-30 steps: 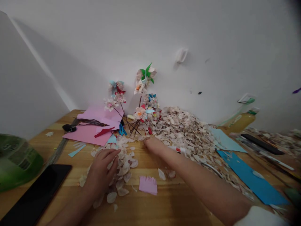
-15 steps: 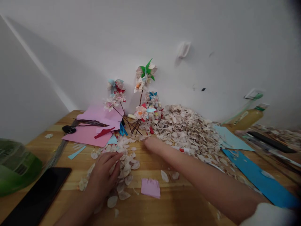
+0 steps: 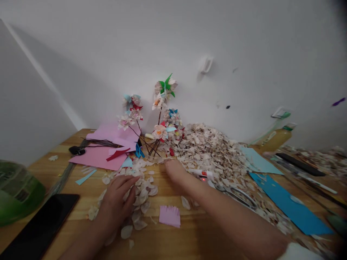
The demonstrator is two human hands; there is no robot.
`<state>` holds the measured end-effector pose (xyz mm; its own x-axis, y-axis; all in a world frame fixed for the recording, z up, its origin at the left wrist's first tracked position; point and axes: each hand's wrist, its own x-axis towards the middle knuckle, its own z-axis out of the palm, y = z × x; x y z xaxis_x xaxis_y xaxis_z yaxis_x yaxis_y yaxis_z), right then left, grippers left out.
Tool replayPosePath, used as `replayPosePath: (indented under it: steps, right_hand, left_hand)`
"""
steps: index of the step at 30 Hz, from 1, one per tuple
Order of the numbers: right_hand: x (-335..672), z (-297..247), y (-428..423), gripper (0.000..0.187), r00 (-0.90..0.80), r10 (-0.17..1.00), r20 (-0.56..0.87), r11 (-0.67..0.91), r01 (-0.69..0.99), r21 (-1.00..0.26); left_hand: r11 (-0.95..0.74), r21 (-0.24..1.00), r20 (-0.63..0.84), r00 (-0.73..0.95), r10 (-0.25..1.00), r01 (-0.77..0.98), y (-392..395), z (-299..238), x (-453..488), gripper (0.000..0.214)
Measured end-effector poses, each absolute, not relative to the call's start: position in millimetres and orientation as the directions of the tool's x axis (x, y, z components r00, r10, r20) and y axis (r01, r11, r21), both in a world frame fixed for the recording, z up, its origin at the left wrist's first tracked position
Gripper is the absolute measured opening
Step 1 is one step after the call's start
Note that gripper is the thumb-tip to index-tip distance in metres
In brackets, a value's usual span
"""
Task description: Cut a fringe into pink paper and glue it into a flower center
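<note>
My left hand [image 3: 118, 196] rests at the edge of a small heap of pale dried petals [image 3: 143, 196], its fingers stretched forward and the thumb apart. Nothing shows in its grasp. Reaching across the table, my right hand [image 3: 175, 171] is low by the thin brown stems [image 3: 154, 148] of several handmade flowers. Its fingers are bent down out of sight, so what they touch is hidden. The petal flowers [image 3: 160, 132] lean against the wall, with red, blue and green paper leaves. A fringed pink paper piece [image 3: 169, 216] lies between my forearms.
A large petal pile [image 3: 211, 146] spreads along the wall. Close to my right forearm are a white glue gun [image 3: 202, 173] with a red light and scissors [image 3: 240, 196]. Pink paper [image 3: 100, 157], blue card [image 3: 291, 204], a phone [image 3: 43, 224] and a green bottle [image 3: 18, 193] flank my hands.
The view has turned slightly right, so things sit further left. More of the glue gun and scissors shows beside my right forearm. My left hand stays by the petals.
</note>
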<state>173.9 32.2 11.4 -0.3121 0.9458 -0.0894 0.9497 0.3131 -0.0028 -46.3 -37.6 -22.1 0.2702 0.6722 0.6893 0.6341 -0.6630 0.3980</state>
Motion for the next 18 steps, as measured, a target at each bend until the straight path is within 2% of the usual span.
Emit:
replayPosePath:
  steps: [2, 4, 6, 8, 10, 13, 18]
  right_hand:
    - [180, 23, 30, 0.027, -0.231, 0.966, -0.119, 0.198, 0.951, -0.237]
    - [183, 33, 22, 0.026, -0.215, 0.959, -0.183, 0.103, 0.869, -0.485]
    - [182, 41, 9, 0.023, -0.264, 0.933, -0.243, 0.02, 0.716, -0.698]
    - [177, 44, -7, 0.023, -0.335, 0.901, -0.275, -0.065, 0.523, -0.85]
    - [169, 44, -22, 0.028, -0.395, 0.873, -0.286, -0.157, 0.328, -0.931]
    - [159, 38, -36, 0.037, -0.452, 0.843, -0.292, -0.277, 0.102, -0.956]
    - [152, 29, -42, 0.035, -0.485, 0.825, -0.291, -0.376, -0.085, -0.923]
  left_hand:
    - [-0.664, 0.417, 0.684, 0.267, 0.679, 0.621, -36, -22, -47, 0.025]
    - [-0.659, 0.444, 0.675, 0.256, 0.692, 0.608, -36, -22, -45, 0.025]
    - [-0.644, 0.476, 0.664, 0.236, 0.71, 0.599, -38, -22, -41, 0.024]
    - [-0.62, 0.515, 0.645, 0.208, 0.735, 0.592, -42, -20, -35, 0.023]
    - [-0.589, 0.596, 0.607, 0.175, 0.775, 0.545, -48, -16, -27, 0.024]
    - [-0.532, 0.762, 0.519, 0.143, 0.843, 0.371, -55, -7, -16, 0.025]
    - [-0.38, 0.916, 0.373, 0.08, 0.925, 0.128, -59, 7, -7, 0.015]
